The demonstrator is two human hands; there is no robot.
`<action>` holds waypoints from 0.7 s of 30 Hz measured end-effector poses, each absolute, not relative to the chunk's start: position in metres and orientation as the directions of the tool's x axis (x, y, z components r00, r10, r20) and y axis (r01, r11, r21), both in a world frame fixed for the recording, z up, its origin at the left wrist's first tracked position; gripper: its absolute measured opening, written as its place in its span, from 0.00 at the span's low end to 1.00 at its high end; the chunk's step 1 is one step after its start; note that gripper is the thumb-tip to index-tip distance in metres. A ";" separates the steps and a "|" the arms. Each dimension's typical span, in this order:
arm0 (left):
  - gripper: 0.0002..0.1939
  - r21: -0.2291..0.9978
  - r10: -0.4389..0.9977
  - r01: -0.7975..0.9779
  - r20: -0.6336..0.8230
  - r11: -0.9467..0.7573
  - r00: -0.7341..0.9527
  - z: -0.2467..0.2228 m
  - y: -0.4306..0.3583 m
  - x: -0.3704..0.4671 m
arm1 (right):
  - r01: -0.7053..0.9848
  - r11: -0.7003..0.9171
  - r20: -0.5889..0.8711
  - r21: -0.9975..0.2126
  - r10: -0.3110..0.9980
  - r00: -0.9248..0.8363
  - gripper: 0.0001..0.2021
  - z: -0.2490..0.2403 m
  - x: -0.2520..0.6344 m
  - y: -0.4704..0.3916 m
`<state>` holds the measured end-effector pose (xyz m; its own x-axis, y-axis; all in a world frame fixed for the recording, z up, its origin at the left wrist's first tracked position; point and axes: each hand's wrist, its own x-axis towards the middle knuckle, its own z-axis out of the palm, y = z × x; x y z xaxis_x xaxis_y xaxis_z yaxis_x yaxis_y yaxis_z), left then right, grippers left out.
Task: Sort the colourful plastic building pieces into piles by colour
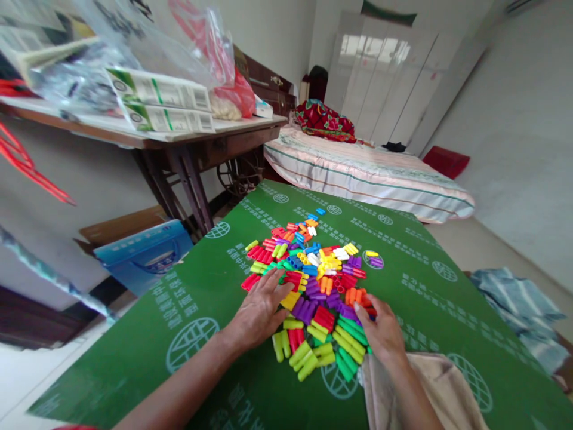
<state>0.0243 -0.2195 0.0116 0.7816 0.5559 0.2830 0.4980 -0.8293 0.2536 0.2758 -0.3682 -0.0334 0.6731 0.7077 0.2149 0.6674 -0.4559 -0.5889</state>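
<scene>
Many small plastic tube pieces in red, yellow, green, purple, orange, blue and white lie in a loose pile [316, 285] on a green printed board [215, 275]. My left hand [264, 304] rests palm down on the pile's left side, fingers apart, over red and yellow pieces. At the right edge of the pile, my right hand [380, 325] has its thumb and fingers apart beside an orange-red piece [357, 297]. Whether its fingertips touch that piece is unclear. Light green pieces [305, 360] lie between my hands, nearer to me.
A beige cloth [430, 388] lies under my right forearm. To the left stands a table [179, 136] holding boxes [163, 101] and plastic bags, with a blue box [143, 254] below. A bed [358, 164] is beyond the board; folded blue cloth [519, 298] is at the right.
</scene>
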 end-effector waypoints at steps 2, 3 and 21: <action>0.18 0.236 0.558 0.506 0.317 -0.830 0.767 0.013 -0.218 0.029 | 0.633 -0.412 0.214 -0.656 0.702 0.679 0.28 -0.032 0.266 -0.357; 0.16 0.229 0.560 0.511 0.331 -0.828 0.759 0.013 -0.216 0.030 | 0.616 -0.396 0.212 -0.681 0.698 0.684 0.28 -0.031 0.262 -0.351; 0.24 0.224 0.517 0.469 0.458 -0.854 0.723 -0.001 -0.218 0.006 | 0.482 -0.018 0.340 -0.876 0.686 0.644 0.17 0.004 0.234 -0.262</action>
